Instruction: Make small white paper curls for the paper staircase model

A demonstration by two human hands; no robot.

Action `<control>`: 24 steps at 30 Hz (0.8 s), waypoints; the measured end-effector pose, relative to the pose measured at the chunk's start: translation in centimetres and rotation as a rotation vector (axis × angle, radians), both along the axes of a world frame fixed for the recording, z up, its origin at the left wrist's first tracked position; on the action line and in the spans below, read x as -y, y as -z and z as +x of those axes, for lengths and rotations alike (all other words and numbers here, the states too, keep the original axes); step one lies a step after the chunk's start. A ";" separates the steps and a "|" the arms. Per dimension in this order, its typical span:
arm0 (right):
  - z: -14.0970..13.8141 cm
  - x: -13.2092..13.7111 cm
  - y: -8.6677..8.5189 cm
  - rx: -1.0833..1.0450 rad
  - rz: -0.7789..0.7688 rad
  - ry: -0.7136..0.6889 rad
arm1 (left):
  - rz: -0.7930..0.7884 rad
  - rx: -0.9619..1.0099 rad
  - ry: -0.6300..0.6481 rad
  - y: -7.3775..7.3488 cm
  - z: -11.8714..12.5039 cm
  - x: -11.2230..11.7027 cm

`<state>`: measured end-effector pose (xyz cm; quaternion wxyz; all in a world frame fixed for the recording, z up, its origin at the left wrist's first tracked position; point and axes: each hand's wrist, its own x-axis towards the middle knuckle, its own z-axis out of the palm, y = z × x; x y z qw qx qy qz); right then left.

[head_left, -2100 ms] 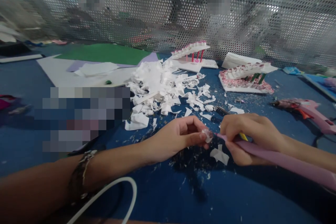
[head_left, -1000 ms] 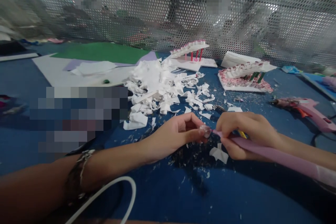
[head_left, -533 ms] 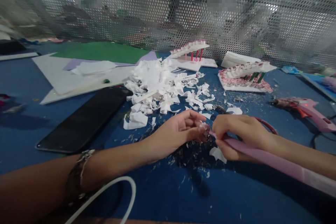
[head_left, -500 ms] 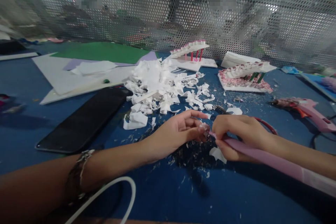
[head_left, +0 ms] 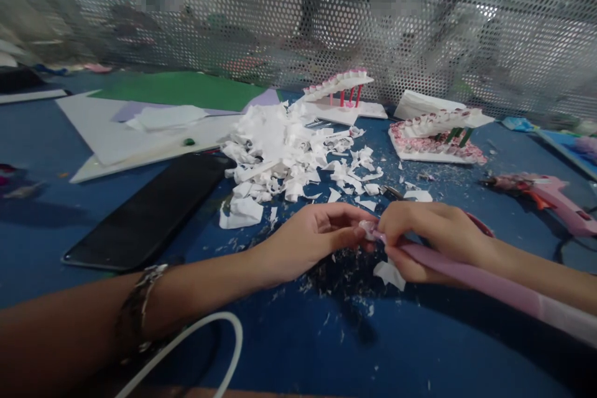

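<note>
My left hand [head_left: 310, 239] pinches a small crumpled pinkish-white piece [head_left: 367, 228] between thumb and fingers. Against it, my right hand [head_left: 426, 239] grips the narrow end of a long pink strip [head_left: 485, 275], which trails under the wrist towards the right edge, paler at its far part. The strip's tip meets the crumpled piece; whether they are joined I cannot tell. Behind my right hand lies a tool with red handles [head_left: 479, 224], mostly hidden. A white paper scrap [head_left: 390, 275] lies just below the fingers.
Torn white paper [head_left: 280, 149] is heaped ahead. A black phone [head_left: 149, 214] lies left, a pink glue gun [head_left: 555, 196] right. Two small models [head_left: 340, 82] [head_left: 438, 134] stand behind. White board and green sheet [head_left: 186, 90] lie back left; a white cable [head_left: 233, 329] loops in front.
My left index finger has come down and the fingers have closed in on the small piece. More paper scraps show behind that hand. The right hand keeps its grip, shifted barely.
</note>
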<state>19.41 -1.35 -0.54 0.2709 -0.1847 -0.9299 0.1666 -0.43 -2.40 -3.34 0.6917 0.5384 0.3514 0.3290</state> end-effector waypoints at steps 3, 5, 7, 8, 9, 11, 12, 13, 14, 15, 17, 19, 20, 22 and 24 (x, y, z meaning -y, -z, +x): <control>0.0 0.0 0.1 -0.047 0.073 0.070 | -0.021 0.039 0.013 0.0 0.0 0.0; 0.1 0.0 0.2 -0.055 0.068 0.023 | -0.039 0.043 0.011 0.0 0.0 0.1; 0.1 0.0 0.3 -0.021 0.045 -0.028 | -0.050 0.041 0.011 0.0 0.0 0.1; 0.2 0.0 0.3 0.000 0.040 -0.027 | -0.050 0.044 0.009 0.0 0.0 0.1; 0.2 0.0 0.3 0.016 0.040 -0.007 | -0.049 0.047 0.006 0.0 0.0 0.1; 0.3 0.0 0.2 0.002 0.052 0.035 | -0.045 0.052 0.005 0.0 0.0 0.0; 0.3 0.0 0.2 -0.021 0.066 0.032 | -0.044 0.052 0.006 0.0 0.0 0.0; 0.3 0.0 0.1 -0.029 0.079 0.013 | -0.044 0.051 0.008 0.0 0.0 0.0; 0.3 0.0 0.1 -0.026 0.087 -0.013 | -0.041 0.048 0.013 0.0 0.0 0.0; 0.3 0.0 0.1 -0.010 0.089 -0.035 | -0.037 0.046 0.014 0.0 -0.1 0.0; 0.3 -0.1 0.1 0.024 0.094 -0.025 | -0.025 0.038 0.019 0.0 -0.1 0.0; 0.3 -0.2 0.2 0.007 0.103 0.011 | -0.017 0.021 0.026 0.0 -0.1 0.0; 0.3 -0.2 0.2 -0.019 0.114 0.006 | -0.020 0.014 0.027 0.0 -0.1 0.1; 0.3 -0.2 0.2 -0.021 0.126 -0.036 | -0.029 0.010 0.026 -0.1 -0.1 0.1; 0.3 -0.2 0.2 0.014 0.123 -0.044 | -0.030 0.015 0.015 -0.2 -0.1 0.1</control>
